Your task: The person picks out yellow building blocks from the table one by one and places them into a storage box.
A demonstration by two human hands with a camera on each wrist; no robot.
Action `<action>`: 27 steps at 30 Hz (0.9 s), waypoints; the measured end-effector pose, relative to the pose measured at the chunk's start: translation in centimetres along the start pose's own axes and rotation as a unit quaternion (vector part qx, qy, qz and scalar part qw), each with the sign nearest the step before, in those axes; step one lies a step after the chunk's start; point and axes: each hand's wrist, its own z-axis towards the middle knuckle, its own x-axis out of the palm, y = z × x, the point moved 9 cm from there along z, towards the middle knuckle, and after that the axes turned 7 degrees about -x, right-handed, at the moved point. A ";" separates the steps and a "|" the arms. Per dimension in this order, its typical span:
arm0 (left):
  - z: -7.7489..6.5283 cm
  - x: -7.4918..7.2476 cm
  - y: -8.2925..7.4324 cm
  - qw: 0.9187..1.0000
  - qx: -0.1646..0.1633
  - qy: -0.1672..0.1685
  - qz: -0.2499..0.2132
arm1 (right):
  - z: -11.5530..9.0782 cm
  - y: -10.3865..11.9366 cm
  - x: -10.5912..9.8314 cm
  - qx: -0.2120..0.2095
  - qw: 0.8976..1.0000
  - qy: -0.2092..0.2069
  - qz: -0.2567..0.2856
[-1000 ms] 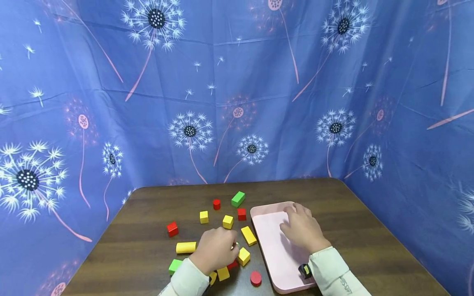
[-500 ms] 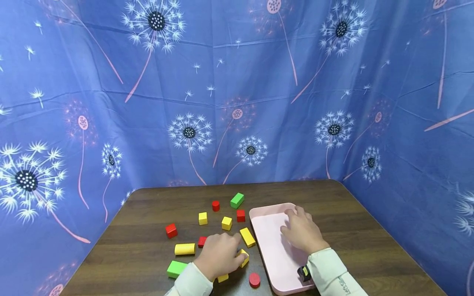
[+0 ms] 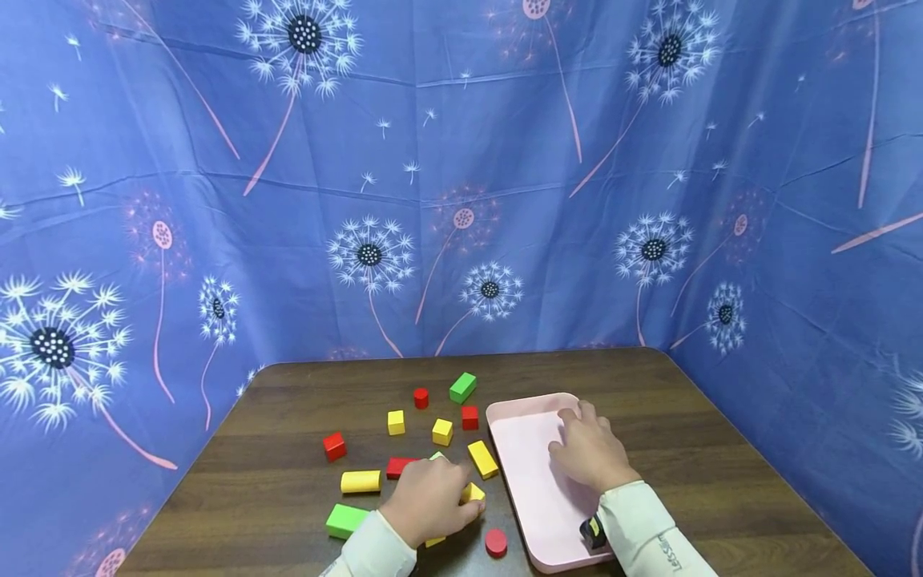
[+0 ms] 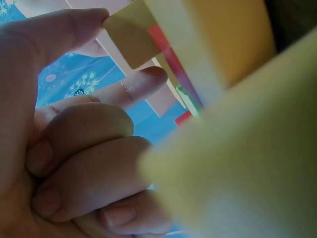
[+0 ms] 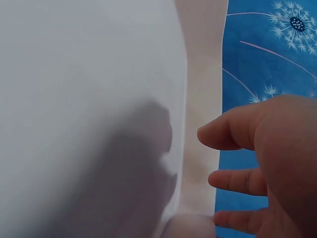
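Note:
My left hand (image 3: 429, 498) is low over the scattered wooden blocks, its thumb and index finger pinching a yellow cube (image 3: 472, 490). In the left wrist view, the thumb (image 4: 94, 24) meets one side of that cube (image 4: 132, 37) and the index finger lies along another; the other fingers curl into the palm. A red block (image 3: 401, 467) and a sliver of a green piece (image 3: 436, 456) show behind the knuckles. My right hand (image 3: 593, 453) hovers at the far right edge of the pink tray (image 3: 522, 473), fingers apart around the rim; contact is unclear.
Left of the tray lie a yellow cylinder (image 3: 360, 482), a green block (image 3: 344, 520), a yellow block (image 3: 482, 459), a red disc (image 3: 496, 543) and several small cubes. Farther back are a red cylinder (image 3: 421, 398) and another green block (image 3: 463, 388). A patterned blue cloth (image 3: 433, 200) hangs behind.
The left hand has moved slightly right and toward me, from a green piece to the yellow cube, uncovering the red block. The right hand and tray have stayed nearly still.

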 end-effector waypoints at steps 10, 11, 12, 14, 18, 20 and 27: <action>-0.2 0.3 -0.2 1.000 -0.009 -0.002 0.021 | -0.3 0.2 0.7 -0.009 0.999 0.011 -0.033; -0.2 0.4 -0.1 1.000 -0.011 -0.001 0.021 | -0.3 0.2 0.8 -0.010 0.999 0.012 -0.036; -0.2 0.4 -0.1 1.000 -0.013 0.002 0.021 | -0.3 0.1 1.0 -0.009 0.999 0.014 -0.039; -0.2 0.6 -0.1 1.000 -0.016 0.002 0.021 | -0.2 0.0 1.3 -0.008 0.999 0.019 -0.042; -0.2 0.7 -0.1 0.999 -0.021 0.001 0.024 | -0.2 -0.1 1.5 -0.006 0.999 0.022 -0.044; 0.0 0.8 -0.1 0.999 -0.024 -0.001 0.026 | -0.2 -0.1 1.4 -0.006 0.999 0.022 -0.044; 0.1 0.7 -0.3 0.999 -0.023 -0.005 0.022 | -0.3 -0.2 1.2 -0.001 0.999 0.026 -0.045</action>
